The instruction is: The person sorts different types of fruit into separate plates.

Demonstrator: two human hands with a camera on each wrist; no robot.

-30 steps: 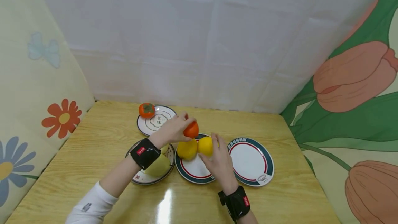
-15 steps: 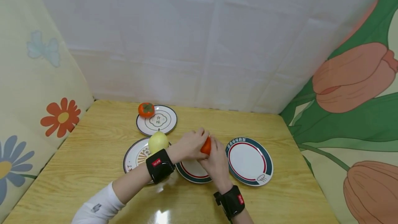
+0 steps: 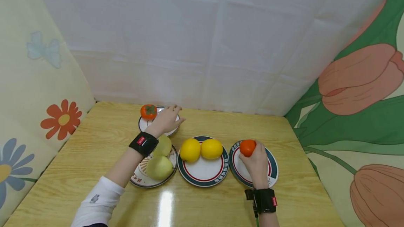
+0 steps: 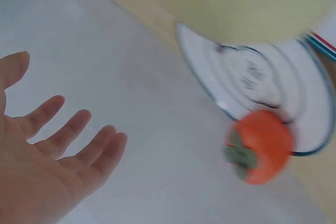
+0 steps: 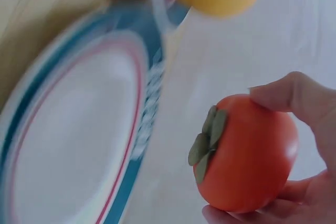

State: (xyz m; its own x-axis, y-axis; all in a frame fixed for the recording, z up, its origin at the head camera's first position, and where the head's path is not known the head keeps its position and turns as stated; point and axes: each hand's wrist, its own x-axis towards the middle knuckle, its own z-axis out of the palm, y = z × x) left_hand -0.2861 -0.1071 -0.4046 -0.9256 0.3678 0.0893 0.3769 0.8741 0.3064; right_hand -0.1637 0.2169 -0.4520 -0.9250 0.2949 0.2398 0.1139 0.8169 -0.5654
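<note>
My right hand [image 3: 257,162] grips an orange persimmon [image 5: 247,153] with green leaves, thumb on one side and fingers on the other. In the head view it is over the right plate [image 3: 272,165], which has a dark green rim. My left hand [image 3: 165,119] holds nothing; its fingers [image 4: 68,132] are spread and slightly bent in the left wrist view. It hovers over the small back plate [image 3: 143,123], hiding part of it. A second persimmon [image 3: 148,111] sits at that plate's left edge.
Two yellow lemon-like fruits [image 3: 211,149] lie on the middle green-rimmed plate [image 3: 203,181]. Two pale green pears [image 3: 160,167] rest on the left plate [image 3: 139,179], partly under my left forearm. A white cloth [image 3: 202,45] hangs behind the wooden table [image 3: 202,206].
The persimmon passed from my left hand to my right over the middle plate. My right hand then carried it right, above the right plate. My left hand moved back and left.
</note>
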